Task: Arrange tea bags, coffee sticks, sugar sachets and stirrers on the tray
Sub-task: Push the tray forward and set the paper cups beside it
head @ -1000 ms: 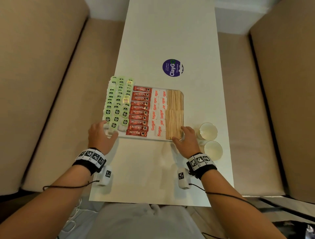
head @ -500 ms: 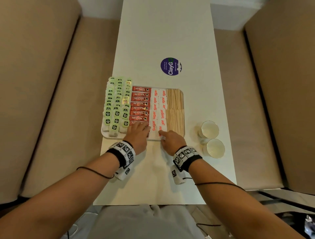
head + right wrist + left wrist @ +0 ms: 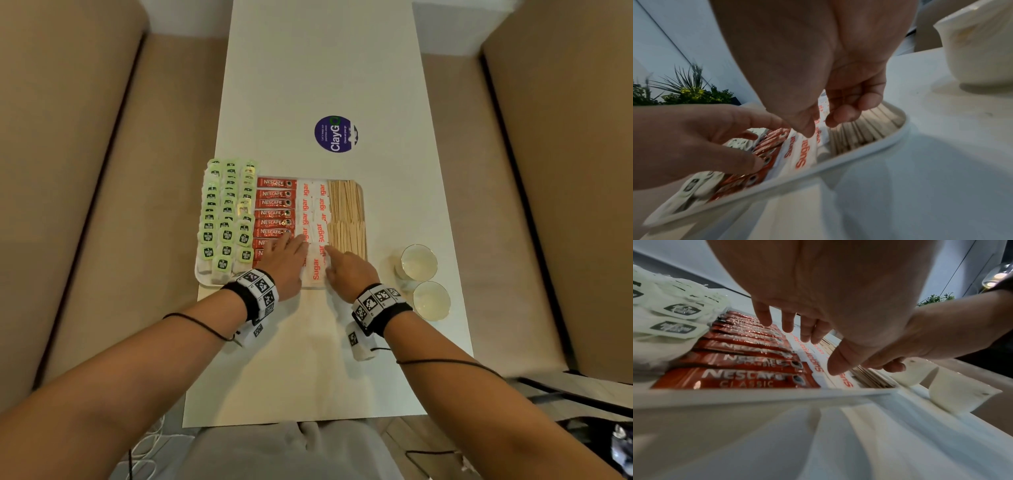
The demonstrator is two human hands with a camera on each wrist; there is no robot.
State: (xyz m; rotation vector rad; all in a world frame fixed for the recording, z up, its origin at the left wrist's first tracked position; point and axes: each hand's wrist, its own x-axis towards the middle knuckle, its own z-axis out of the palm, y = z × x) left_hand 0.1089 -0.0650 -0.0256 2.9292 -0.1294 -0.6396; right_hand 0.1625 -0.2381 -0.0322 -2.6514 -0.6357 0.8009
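Observation:
A white tray (image 3: 202,278) holds green tea bags (image 3: 226,212) at the left. Beside them lie red coffee sticks (image 3: 274,204), white sugar sachets (image 3: 313,205) and wooden stirrers (image 3: 346,212). My left hand (image 3: 291,245) lies flat over the nearest coffee sticks (image 3: 748,378). Its straight fingers (image 3: 764,318) reach the edge of the sugar column. My right hand (image 3: 330,257) points its index finger at the right edge of the nearest sugar sachet (image 3: 315,265). In the right wrist view its thumb (image 3: 807,129) touches that sachet (image 3: 803,152). The other fingers are curled above the stirrers (image 3: 859,129).
Two white cups (image 3: 418,262) (image 3: 431,299) stand right of the tray, close to the right wrist. A round purple sticker (image 3: 335,133) lies beyond the tray on the long white table (image 3: 308,68). Beige sofa cushions flank the table on both sides.
Both hands left the tray's near corners and came together at its near middle. Since half a second ago the left fingers have slid farther toward the sugar sachets.

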